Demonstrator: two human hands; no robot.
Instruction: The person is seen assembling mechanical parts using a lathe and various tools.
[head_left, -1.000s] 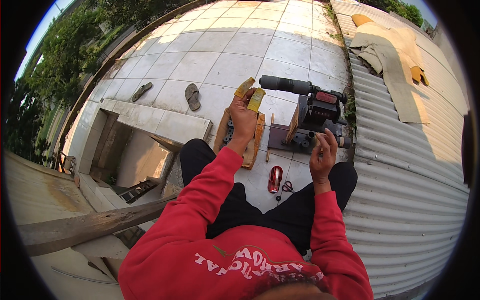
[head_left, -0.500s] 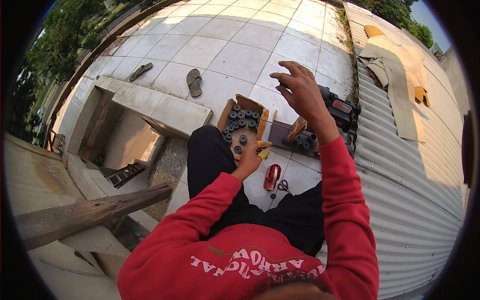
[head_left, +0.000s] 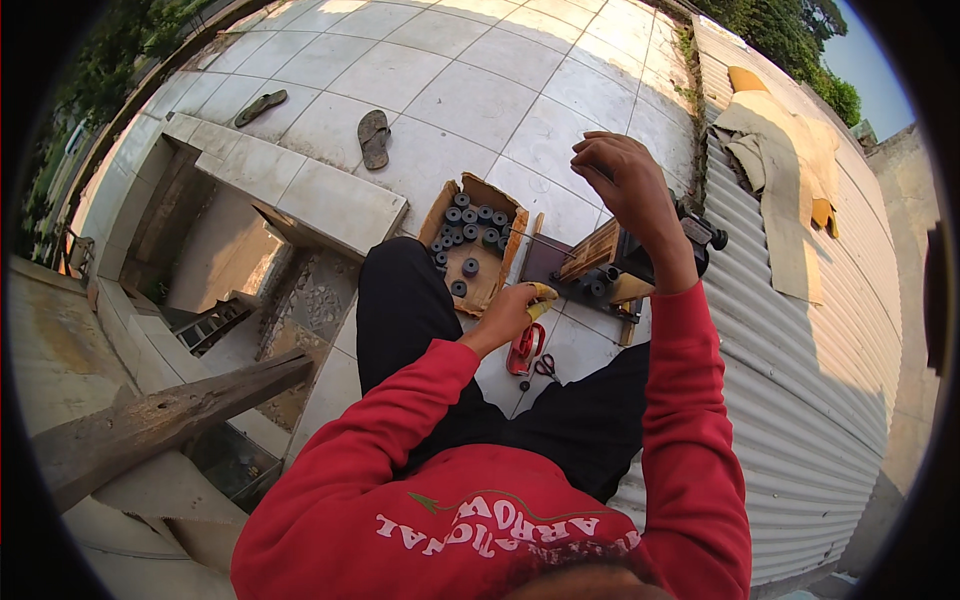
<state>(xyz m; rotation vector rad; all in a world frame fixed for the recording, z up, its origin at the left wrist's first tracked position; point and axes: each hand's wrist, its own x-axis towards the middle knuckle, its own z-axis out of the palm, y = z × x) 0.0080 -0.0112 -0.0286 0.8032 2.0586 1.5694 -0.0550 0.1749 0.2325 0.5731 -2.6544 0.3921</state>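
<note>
My left hand (head_left: pixel 512 315) has yellow coverings on its fingertips and is closed at the near edge of a dark base plate (head_left: pixel 546 262). Whatever lies between those fingers is hidden. My right hand (head_left: pixel 628 182) hovers above a dark machine (head_left: pixel 690 235), fingers loosely bent and nothing visible in them. Under the right forearm, a wooden block (head_left: pixel 592 250) leans on the machine beside dark cylindrical parts (head_left: pixel 598 282). A thin rod (head_left: pixel 540 242) reaches from the plate toward an open cardboard box (head_left: pixel 482 290). Several dark rollers with centre holes (head_left: pixel 470 267) stand in this box.
Between my legs lie a red tool (head_left: pixel 525 350) and scissors (head_left: pixel 545 368). Two sandals (head_left: pixel 373 138) rest on the white tiles beyond the box. A walled opening (head_left: pixel 225 255) and a wooden beam (head_left: pixel 170 425) are at left; corrugated roofing (head_left: pixel 790 400) runs along the right.
My right hand has lowered slightly, and its fingers have drawn closer together. My left hand stays near the plate's edge. The whole view has shifted a little.
</note>
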